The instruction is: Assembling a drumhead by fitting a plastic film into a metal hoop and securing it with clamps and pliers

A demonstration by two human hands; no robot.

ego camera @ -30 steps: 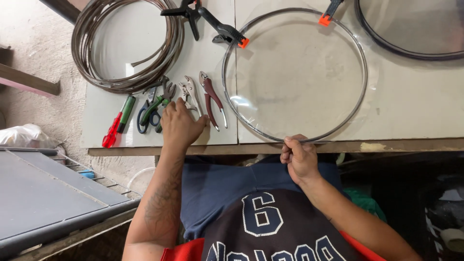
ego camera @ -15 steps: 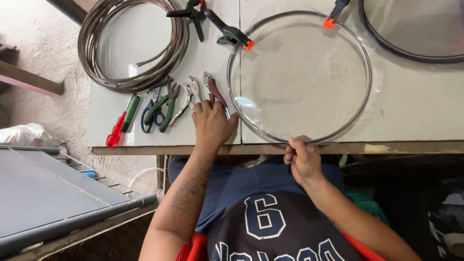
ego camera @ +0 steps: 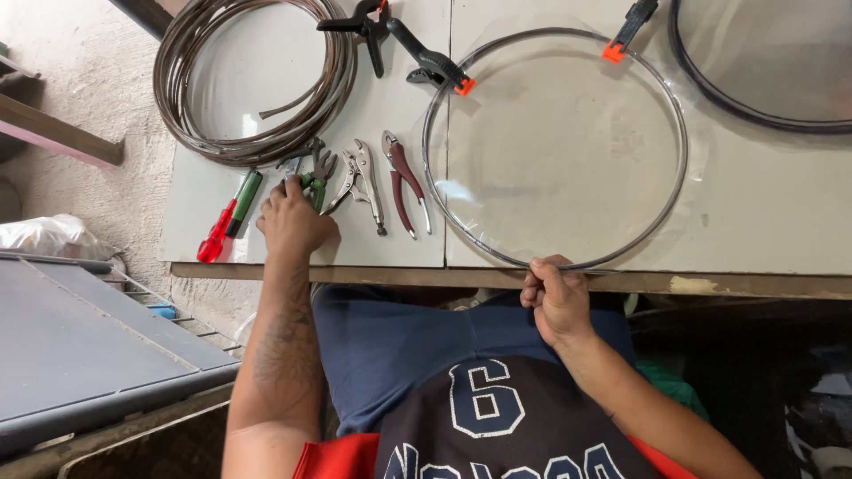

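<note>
My left hand (ego camera: 293,220) rests on the white table (ego camera: 763,222) over the green-handled pliers (ego camera: 312,177), fingers curled on the handles. Beside it lie a red and green screwdriver (ego camera: 226,219), silver locking pliers (ego camera: 362,182) and maroon-handled pliers (ego camera: 404,182). My right hand (ego camera: 555,297) pinches the near edge of a round clear disc with a metal rim (ego camera: 555,146) at the table's front edge. Two black spring clamps with orange tips (ego camera: 426,58) (ego camera: 624,31) grip the disc's far rim.
A coil of brown strip (ego camera: 253,80) lies at the table's far left. A second dark-rimmed disc (ego camera: 772,62) sits at the far right. A grey metal surface (ego camera: 80,346) stands low on the left, with a white bag (ego camera: 49,235) on the ground.
My left hand moved right toward the disc, then back left onto the green-handled pliers. My right hand stayed on the disc's rim.
</note>
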